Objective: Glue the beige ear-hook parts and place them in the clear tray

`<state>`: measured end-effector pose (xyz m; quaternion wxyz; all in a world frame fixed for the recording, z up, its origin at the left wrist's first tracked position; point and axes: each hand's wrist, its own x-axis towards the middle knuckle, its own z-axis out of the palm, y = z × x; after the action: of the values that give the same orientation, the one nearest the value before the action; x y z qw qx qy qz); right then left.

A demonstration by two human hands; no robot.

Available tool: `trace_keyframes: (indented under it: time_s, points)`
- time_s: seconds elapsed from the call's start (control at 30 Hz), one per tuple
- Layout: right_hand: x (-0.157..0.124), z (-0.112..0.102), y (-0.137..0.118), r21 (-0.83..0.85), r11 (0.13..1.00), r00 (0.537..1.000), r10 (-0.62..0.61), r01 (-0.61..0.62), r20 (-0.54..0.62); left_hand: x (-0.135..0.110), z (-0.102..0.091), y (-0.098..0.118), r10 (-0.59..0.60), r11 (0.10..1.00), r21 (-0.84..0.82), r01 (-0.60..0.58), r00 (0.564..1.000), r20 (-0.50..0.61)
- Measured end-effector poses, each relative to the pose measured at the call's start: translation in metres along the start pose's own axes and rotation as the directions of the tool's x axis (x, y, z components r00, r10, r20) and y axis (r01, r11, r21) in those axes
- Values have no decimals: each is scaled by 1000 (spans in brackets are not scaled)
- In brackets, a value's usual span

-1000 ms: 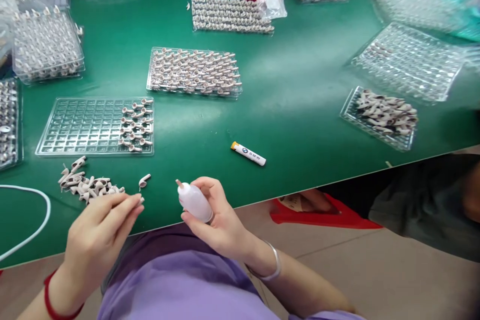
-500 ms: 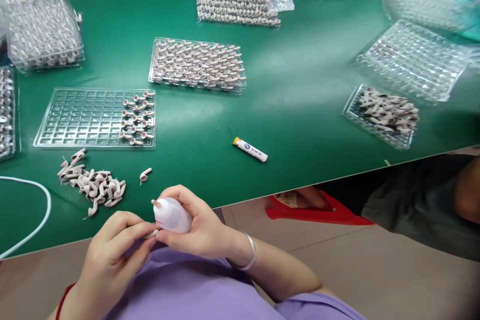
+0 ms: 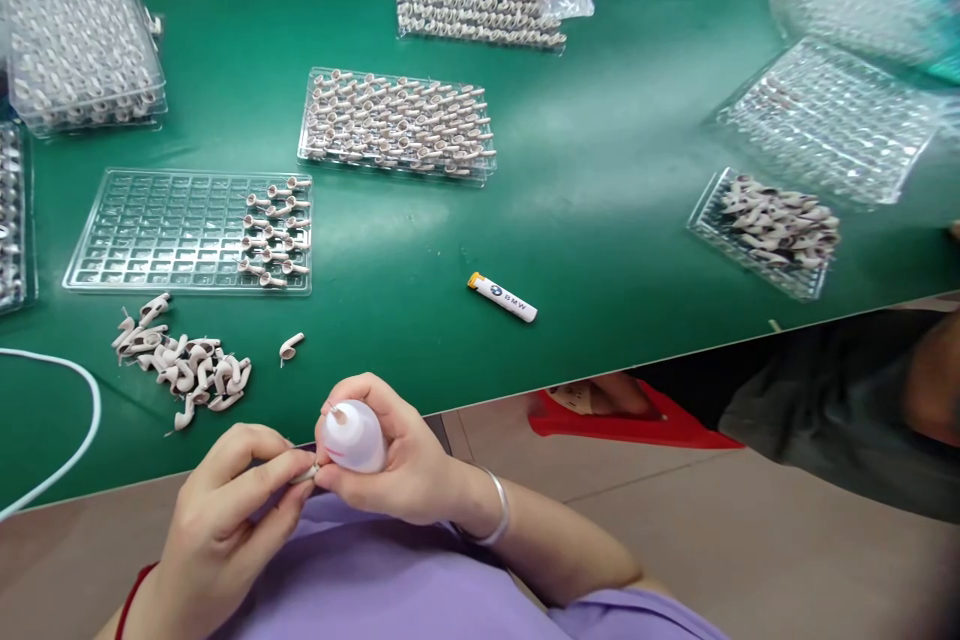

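My left hand [image 3: 232, 510] pinches a small pale earbud shell [image 3: 304, 474] between thumb and fingers; most of it is hidden. My right hand [image 3: 409, 460] is wrapped round a translucent white squeeze bottle [image 3: 358, 438] with a narrow brownish tip, and its fingertips meet the shell's end. Both hands are at the table's front edge, close together. Beyond them lies a loose pile of beige earbud shells [image 3: 196, 370], with a single earbud shell [image 3: 291, 348] to its right. Behind the pile, a clear compartment tray [image 3: 165, 230] carries shells only in its right-hand columns.
A full tray of shells [image 3: 397, 125] sits mid-table. A white tube marked BMW [image 3: 502, 297] lies right of my hands. Stacked trays [image 3: 82, 50] stand at left, near a white cable [image 3: 90, 400]. At right are a heaped tray [image 3: 780, 225] and another person's leg [image 3: 840, 410].
The squeeze bottle has tipped so its tip points more toward me, and my right hand has shifted slightly right. My left hand keeps its pinch on the earbud shell.
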<state>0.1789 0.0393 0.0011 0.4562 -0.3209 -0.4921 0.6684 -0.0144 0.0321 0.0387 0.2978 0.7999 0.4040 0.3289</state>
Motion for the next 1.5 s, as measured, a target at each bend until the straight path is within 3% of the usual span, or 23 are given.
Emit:
trace_keyframes:
  time_s: [0.33, 0.83, 1.0, 1.1, 1.2, 1.33, 1.5]
  points:
    - [-1, 1, 2, -16, 1000, 1000, -7, 7, 3, -9, -2, -2, 8, 998, 59, -9, 1000, 16]
    - [-2, 3, 10, 13, 997, 997, -77, 77, 2, -15, 2, -4, 9, 1000, 16, -10, 999, 38]
    - [-7, -10, 0, -149, 988, 998, -41, 47, 44, -12, -2, -11, 83, 969, 237, -68, 995, -52]
    - [-13, -20, -2, -438, 891, 988, -149, 117, -40, -14, -2, -22, 145, 892, 442, -92, 986, -86]
    - [-18, -26, 1, -640, 726, 937, -349, 251, -29, -17, 0, -32, 138, 866, 495, -69, 985, -104]
    - [-19, -28, 4, -715, 573, 872, -477, 401, 106, -19, 3, -37, 96, 894, 448, -27, 986, -133]
    - [-17, -29, 4, -719, 523, 851, -491, 458, 184, -14, 3, -34, 92, 900, 435, -26, 987, -131]
